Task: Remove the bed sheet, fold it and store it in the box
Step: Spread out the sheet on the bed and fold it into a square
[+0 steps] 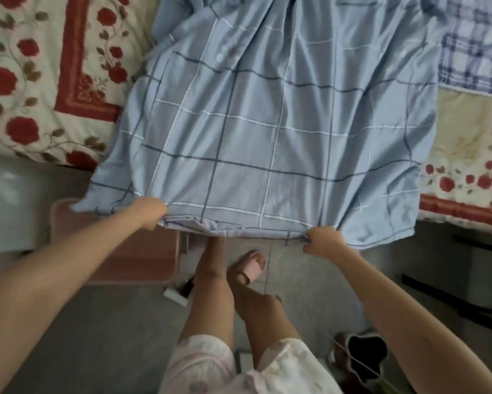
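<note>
Both hands gripped the near edge of the bed sheet

The light blue checked bed sheet [267,132] lay spread across the bed [26,81], its near edge hanging past the mattress over the floor [111,322]. The left hand [151,211] clutched the bunched hem at the near left; the right hand [323,240] pinched it at the near right, the fabric taut between them. A floral quilt [466,155] showed on either side. A pink mat [142,260] lay below the left hand.
</note>
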The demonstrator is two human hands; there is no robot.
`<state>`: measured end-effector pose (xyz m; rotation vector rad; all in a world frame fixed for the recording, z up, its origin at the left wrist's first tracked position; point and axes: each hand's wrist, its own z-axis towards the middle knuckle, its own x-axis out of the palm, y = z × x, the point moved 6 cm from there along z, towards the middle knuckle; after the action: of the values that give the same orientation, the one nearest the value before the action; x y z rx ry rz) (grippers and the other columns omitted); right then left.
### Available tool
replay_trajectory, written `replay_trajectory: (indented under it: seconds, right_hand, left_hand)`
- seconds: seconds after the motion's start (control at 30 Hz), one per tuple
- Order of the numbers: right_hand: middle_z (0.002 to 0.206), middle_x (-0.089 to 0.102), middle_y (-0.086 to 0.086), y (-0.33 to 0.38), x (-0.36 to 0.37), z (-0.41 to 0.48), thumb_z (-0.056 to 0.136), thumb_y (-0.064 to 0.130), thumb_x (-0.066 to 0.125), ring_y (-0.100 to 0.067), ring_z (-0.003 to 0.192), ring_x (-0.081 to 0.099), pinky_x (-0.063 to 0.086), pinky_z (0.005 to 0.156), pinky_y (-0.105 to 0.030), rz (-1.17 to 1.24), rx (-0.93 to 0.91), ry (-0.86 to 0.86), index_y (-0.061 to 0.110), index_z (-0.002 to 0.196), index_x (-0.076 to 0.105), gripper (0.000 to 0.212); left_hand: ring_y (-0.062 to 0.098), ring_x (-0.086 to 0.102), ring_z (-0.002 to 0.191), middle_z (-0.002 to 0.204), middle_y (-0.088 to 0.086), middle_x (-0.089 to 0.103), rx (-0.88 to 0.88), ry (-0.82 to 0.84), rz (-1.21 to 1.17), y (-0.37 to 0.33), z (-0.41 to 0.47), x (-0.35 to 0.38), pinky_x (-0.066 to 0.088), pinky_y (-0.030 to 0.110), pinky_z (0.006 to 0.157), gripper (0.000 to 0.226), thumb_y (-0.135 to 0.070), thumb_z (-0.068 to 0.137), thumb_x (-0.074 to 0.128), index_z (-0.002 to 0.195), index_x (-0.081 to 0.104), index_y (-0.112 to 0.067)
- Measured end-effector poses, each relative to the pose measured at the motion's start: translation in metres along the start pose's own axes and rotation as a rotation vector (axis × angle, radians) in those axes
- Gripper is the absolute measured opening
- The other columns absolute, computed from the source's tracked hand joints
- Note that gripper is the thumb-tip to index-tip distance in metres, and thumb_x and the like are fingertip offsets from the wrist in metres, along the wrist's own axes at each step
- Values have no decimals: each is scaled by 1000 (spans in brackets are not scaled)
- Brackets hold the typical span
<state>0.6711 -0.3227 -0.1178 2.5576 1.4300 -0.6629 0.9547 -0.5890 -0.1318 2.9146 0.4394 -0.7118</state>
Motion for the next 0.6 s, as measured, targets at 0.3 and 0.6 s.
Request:
replay_trajectory:
  seconds: [0.3,0.6]
  right_hand:
    - [138,47,0,5,94,-11,87,31,59,-23,129,44,33,107,-39,-104,-19,277,25,135,44,50]
    - [120,60,-8,40,-144,57,96,22,47,-28,109,57,42,92,-34,378,-117,-203,16,125,54,30]
  left_hand:
    - [25,55,113,130,7,53,-14,273,-300,-54,-12,93,47,32,92,43,-17,85,57,127,49,-18]
    - [25,53,112,124,11,54,-222,-457,-1176,53,12,-25,41,32,91,28,-13,91,57,119,56,-9]
